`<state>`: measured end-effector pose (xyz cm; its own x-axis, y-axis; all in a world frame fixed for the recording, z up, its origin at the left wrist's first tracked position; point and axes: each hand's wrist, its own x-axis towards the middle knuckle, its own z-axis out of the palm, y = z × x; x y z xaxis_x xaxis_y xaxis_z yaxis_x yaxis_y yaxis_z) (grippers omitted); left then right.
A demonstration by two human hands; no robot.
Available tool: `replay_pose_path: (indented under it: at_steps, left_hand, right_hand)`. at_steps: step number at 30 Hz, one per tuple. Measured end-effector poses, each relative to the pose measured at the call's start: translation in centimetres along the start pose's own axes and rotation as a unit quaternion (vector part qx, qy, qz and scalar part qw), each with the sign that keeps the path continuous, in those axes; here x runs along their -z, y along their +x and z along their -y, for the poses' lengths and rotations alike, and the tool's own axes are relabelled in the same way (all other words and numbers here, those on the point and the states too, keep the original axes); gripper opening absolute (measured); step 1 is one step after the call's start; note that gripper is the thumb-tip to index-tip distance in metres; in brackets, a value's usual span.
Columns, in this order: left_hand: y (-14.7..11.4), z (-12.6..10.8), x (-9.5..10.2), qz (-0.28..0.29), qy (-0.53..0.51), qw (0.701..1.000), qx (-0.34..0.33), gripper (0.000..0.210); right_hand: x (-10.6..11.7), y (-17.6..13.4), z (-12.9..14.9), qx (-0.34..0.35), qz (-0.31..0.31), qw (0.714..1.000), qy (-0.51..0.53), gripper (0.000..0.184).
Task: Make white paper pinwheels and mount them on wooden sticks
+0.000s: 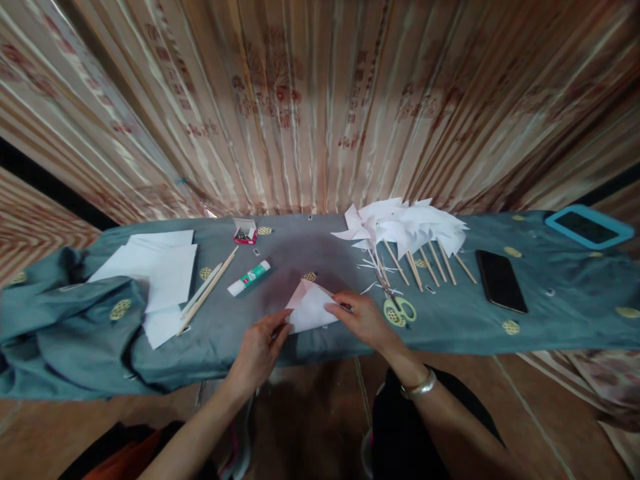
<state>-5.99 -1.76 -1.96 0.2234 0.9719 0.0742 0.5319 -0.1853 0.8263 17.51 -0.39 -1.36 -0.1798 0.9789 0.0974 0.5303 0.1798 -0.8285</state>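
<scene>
A sheet of white paper (311,308), partly folded over, is held between my two hands above the front of the table. My left hand (263,343) pinches its left corner between thumb and fingers. At the opposite side, my right hand (363,317) grips the right edge the same way. Just beyond my right hand lie green-handled scissors (399,310), with thin paper strips around the blades. To the left of the paper is a glue stick (249,278) with a white and green body. Several white paper pinwheels (405,227) on wooden sticks lie behind and to the right.
White paper sheets (167,260) are stacked at the left, with loose wooden sticks (207,290) beside them. A small open red box (245,231) holds tiny metal items. On the right are a black phone (501,281) and a blue-framed tablet (589,226). A patterned curtain (300,100) hangs behind.
</scene>
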Motion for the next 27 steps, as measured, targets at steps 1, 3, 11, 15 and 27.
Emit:
replay_pose_path:
  at_steps: [1, 3, 11, 15, 27]
  left_hand:
    - [0.1, 0.0, 0.0, 0.000, -0.010, 1.000, 0.014, 0.029]
    - [0.2, -0.1, 0.2, 0.006, -0.012, 0.999, 0.033, 0.034]
    - [-0.1, -0.7, 0.1, -0.008, 0.216, 0.959, -0.184, 0.038]
    - [-1.0, -0.4, -2.2, 0.030, 0.319, 0.901, -0.291, 0.045]
    - [-1.7, -0.4, -2.9, 0.077, 0.399, 0.878, -0.253, 0.065]
  right_hand:
    - [-0.2, 0.4, -0.2, -0.003, -0.004, 1.000, 0.004, 0.024]
    - [-0.4, 1.0, -0.4, -0.011, -0.002, 1.000, -0.005, 0.022]
    - [-1.6, 2.3, -0.8, 0.000, -0.022, 0.994, -0.103, 0.017]
    - [-2.3, 2.6, -1.0, 0.015, -0.061, 0.990, -0.124, 0.014]
    - [-3.1, 3.1, -1.1, 0.013, -0.101, 0.981, -0.168, 0.012]
